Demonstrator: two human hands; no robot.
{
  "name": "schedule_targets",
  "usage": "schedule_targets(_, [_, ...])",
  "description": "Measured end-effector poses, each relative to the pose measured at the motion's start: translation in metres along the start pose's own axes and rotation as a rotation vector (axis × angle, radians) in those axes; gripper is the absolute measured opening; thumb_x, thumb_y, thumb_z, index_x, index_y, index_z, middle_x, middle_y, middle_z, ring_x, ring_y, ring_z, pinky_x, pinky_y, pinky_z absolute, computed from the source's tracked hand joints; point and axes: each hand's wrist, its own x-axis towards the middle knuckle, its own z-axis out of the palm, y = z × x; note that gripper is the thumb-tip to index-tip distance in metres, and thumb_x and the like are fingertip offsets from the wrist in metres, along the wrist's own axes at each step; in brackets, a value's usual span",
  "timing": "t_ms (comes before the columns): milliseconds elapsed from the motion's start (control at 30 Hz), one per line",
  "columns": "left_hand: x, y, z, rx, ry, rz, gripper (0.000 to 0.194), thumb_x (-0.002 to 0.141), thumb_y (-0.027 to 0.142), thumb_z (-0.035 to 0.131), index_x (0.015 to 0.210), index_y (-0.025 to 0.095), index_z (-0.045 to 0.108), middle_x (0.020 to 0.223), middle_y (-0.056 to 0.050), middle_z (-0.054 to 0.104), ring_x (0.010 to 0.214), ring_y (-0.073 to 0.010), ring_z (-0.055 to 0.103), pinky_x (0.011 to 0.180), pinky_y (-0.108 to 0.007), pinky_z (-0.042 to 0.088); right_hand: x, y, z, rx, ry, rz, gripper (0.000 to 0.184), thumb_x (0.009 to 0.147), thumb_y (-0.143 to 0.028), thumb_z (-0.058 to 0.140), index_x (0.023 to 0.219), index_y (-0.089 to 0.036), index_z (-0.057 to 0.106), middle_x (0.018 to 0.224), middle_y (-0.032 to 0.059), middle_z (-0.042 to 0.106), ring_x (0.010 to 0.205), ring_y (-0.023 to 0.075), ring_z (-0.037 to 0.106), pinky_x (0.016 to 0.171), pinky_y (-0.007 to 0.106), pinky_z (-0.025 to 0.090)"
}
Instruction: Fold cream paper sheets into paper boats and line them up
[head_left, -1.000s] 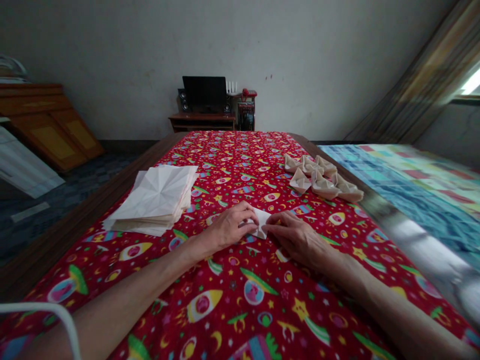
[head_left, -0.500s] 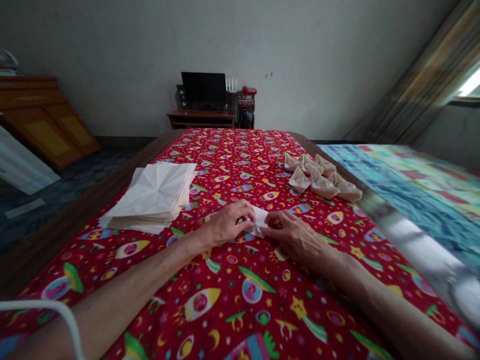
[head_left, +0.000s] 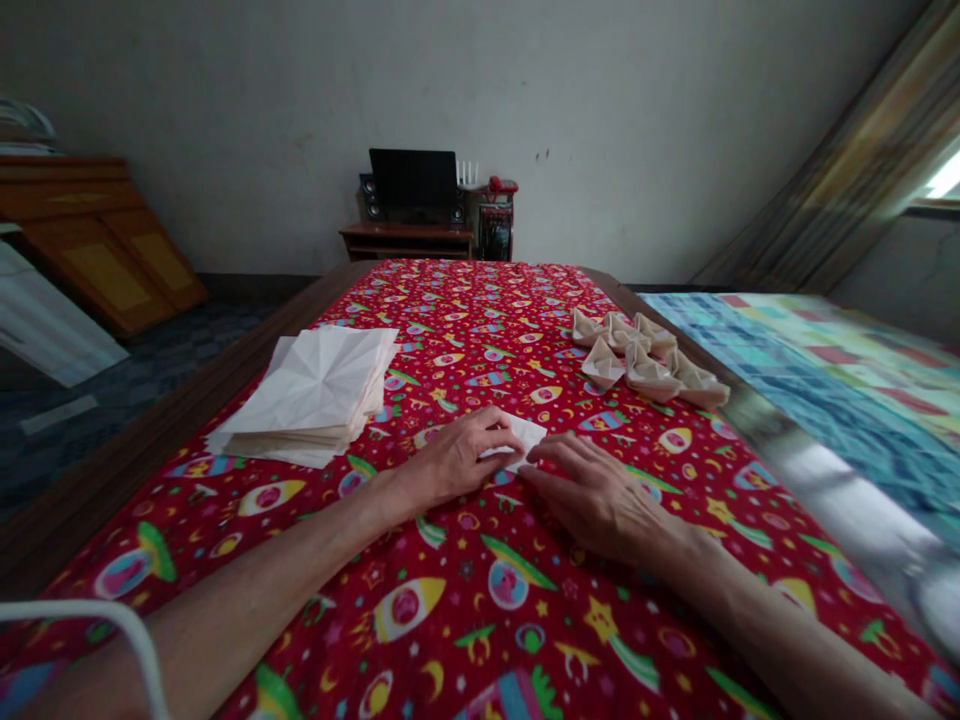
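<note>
A small white piece of folded paper (head_left: pixel 531 430) lies on the red patterned tablecloth in front of me, partly hidden by my fingers. My left hand (head_left: pixel 469 450) is closed on its left side, thumb and forefinger pressed together over it. From the right, my right hand (head_left: pixel 600 490) reaches its near corner with thumb and forefinger close together. Left of my hands is a stack of creased white paper sheets (head_left: pixel 319 375), the top one showing star-like fold lines. To the right sit several folded paper shapes (head_left: pixel 652 372), grouped in two rows.
The tablecloth (head_left: pixel 480 340) covers a long table with a dark wooden edge. A white cable (head_left: pixel 124 612) curves at lower left. A bed (head_left: pixel 810 370) stands on the right, a wooden cabinet (head_left: pixel 97 240) on the left, and a monitor (head_left: pixel 414 180) by the far wall.
My right hand has shifted slightly down and its fingers have straightened. More of the paper's right side shows. The left hand's fingers lie flatter over the paper. The view has moved slightly.
</note>
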Motion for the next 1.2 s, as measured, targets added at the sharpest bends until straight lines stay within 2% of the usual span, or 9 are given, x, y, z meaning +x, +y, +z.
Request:
schedule_targets(133, [-0.006, 0.005, -0.003, 0.065, -0.008, 0.038, 0.024, 0.093, 0.023, 0.045, 0.106, 0.022, 0.065, 0.102, -0.005, 0.056, 0.096, -0.0158, 0.054, 0.086, -0.028, 0.045, 0.002, 0.004, 0.002, 0.025, -0.068, -0.031, 0.028, 0.091, -0.015, 0.042, 0.112, -0.018, 0.060, 0.115, 0.0096, 0.063, 0.106, 0.0211, 0.055, 0.092, 0.039, 0.047])
schedule_targets(300, [-0.016, 0.014, -0.013, 0.295, -0.103, 0.065, 0.028, 0.090, 0.024, 0.050, 0.117, 0.026, 0.059, 0.114, -0.005, 0.056, 0.104, -0.0199, 0.053, 0.090, -0.034, 0.045, 0.001, 0.009, 0.003, 0.060, -0.044, -0.032, 0.027, 0.090, -0.017, 0.045, 0.112, -0.018, 0.061, 0.113, 0.0090, 0.065, 0.105, 0.0202, 0.058, 0.092, 0.038, 0.048])
schedule_targets(500, [-0.019, 0.028, -0.015, 0.407, -0.093, 0.028, 0.018, 0.093, 0.025, 0.047, 0.104, 0.019, 0.060, 0.104, -0.004, 0.061, 0.098, -0.0182, 0.056, 0.087, -0.033, 0.045, 0.008, 0.016, 0.003, 0.132, -0.062, -0.039, 0.024, 0.091, -0.028, 0.049, 0.110, -0.018, 0.060, 0.112, 0.0108, 0.064, 0.105, 0.0206, 0.057, 0.089, 0.037, 0.049])
schedule_targets(700, [-0.021, 0.030, -0.011, 0.465, -0.106, 0.031, 0.019, 0.094, 0.015, 0.039, 0.094, 0.015, 0.058, 0.095, -0.006, 0.061, 0.094, -0.0183, 0.055, 0.085, -0.031, 0.046, 0.016, 0.024, -0.003, 0.175, -0.089, -0.072, 0.024, 0.092, -0.023, 0.047, 0.112, -0.019, 0.060, 0.114, 0.0102, 0.063, 0.108, 0.0195, 0.054, 0.091, 0.036, 0.048])
schedule_targets(867, [-0.021, 0.022, -0.004, 0.435, 0.020, -0.036, 0.019, 0.094, 0.017, 0.041, 0.087, 0.016, 0.058, 0.089, -0.005, 0.061, 0.087, -0.0179, 0.056, 0.079, -0.031, 0.047, 0.019, 0.038, 0.005, 0.171, -0.061, -0.111, 0.024, 0.092, -0.019, 0.044, 0.107, -0.019, 0.064, 0.109, 0.0103, 0.065, 0.102, 0.0192, 0.057, 0.086, 0.036, 0.050])
schedule_targets(933, [-0.020, 0.019, -0.002, 0.400, 0.091, -0.100, 0.017, 0.093, 0.019, 0.044, 0.084, 0.016, 0.058, 0.087, -0.004, 0.060, 0.084, -0.0171, 0.055, 0.076, -0.030, 0.047, 0.019, 0.045, 0.011, 0.232, -0.016, -0.057, 0.023, 0.092, -0.022, 0.045, 0.100, -0.020, 0.067, 0.103, 0.0090, 0.067, 0.095, 0.0180, 0.060, 0.081, 0.033, 0.051])
schedule_targets(1033, [-0.018, 0.016, 0.000, 0.340, 0.141, -0.188, 0.013, 0.091, 0.020, 0.047, 0.083, 0.017, 0.057, 0.085, -0.003, 0.057, 0.083, -0.0159, 0.055, 0.075, -0.028, 0.047, 0.022, 0.052, 0.017, 0.345, 0.053, 0.149, 0.021, 0.090, -0.030, 0.051, 0.091, -0.019, 0.069, 0.091, 0.0065, 0.070, 0.083, 0.0164, 0.064, 0.073, 0.028, 0.051])
schedule_targets(1100, [-0.018, 0.015, 0.000, 0.312, 0.151, -0.239, 0.013, 0.090, 0.021, 0.048, 0.082, 0.018, 0.058, 0.085, -0.002, 0.056, 0.083, -0.0156, 0.055, 0.074, -0.027, 0.046, 0.025, 0.052, 0.019, 0.366, 0.043, 0.284, 0.022, 0.088, -0.033, 0.053, 0.087, -0.018, 0.069, 0.083, 0.0042, 0.070, 0.073, 0.0150, 0.064, 0.066, 0.024, 0.049])
schedule_targets(1200, [-0.018, 0.013, -0.001, 0.287, 0.150, -0.316, 0.016, 0.089, 0.029, 0.051, 0.080, 0.018, 0.058, 0.084, -0.002, 0.057, 0.080, -0.0152, 0.056, 0.071, -0.026, 0.045, 0.031, 0.048, 0.019, 0.303, 0.011, 0.385, 0.023, 0.089, -0.033, 0.052, 0.083, -0.018, 0.069, 0.077, 0.0026, 0.069, 0.065, 0.0131, 0.062, 0.060, 0.022, 0.044])
